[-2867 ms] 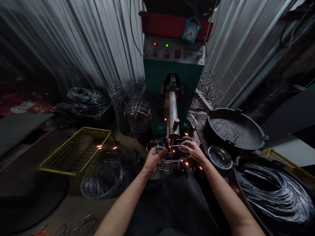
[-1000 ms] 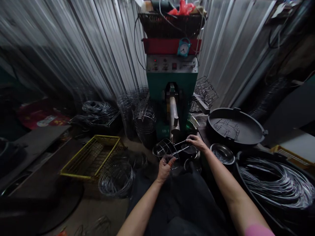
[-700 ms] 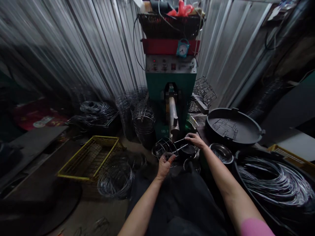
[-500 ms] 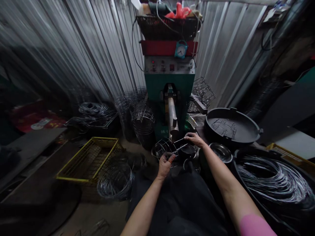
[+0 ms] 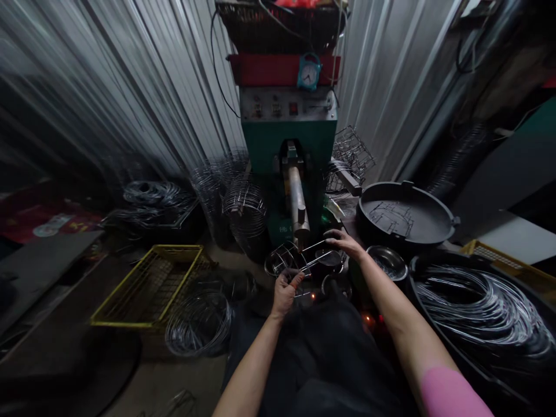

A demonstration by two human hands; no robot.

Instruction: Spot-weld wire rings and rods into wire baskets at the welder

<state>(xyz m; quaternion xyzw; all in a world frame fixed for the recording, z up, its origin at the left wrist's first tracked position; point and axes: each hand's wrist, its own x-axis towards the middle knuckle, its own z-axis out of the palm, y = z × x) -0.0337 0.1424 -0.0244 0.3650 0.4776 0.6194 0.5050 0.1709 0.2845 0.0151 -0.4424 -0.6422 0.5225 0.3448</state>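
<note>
Between my two hands is a thin metal wire frame [image 5: 316,264], held under the tip of a spot welding machine [image 5: 289,130]. My left hand [image 5: 285,292] pinches its near left end, thumb on top. At the far right end, my right hand [image 5: 343,242] grips it with bent fingers. The machine's thick round arm [image 5: 297,200] points down toward the wires, its electrode tip close above them; whether they touch cannot be made out. Small orange sparks [image 5: 313,296] glow below the frame, and others [image 5: 368,320] glow beside my right forearm.
A yellow crate [image 5: 125,322] and a wire coil [image 5: 200,324] lie to the left. Wire baskets [image 5: 245,202] are stacked left of the machine. On the right are a black round tray [image 5: 403,217], a metal bowl [image 5: 386,260] and a tub of wire rings [image 5: 482,307].
Orange sparks have appeared below the frame and by my right forearm. The red light on the machine's panel no longer shows. The view has tilted slightly downward; both hands keep their hold.
</note>
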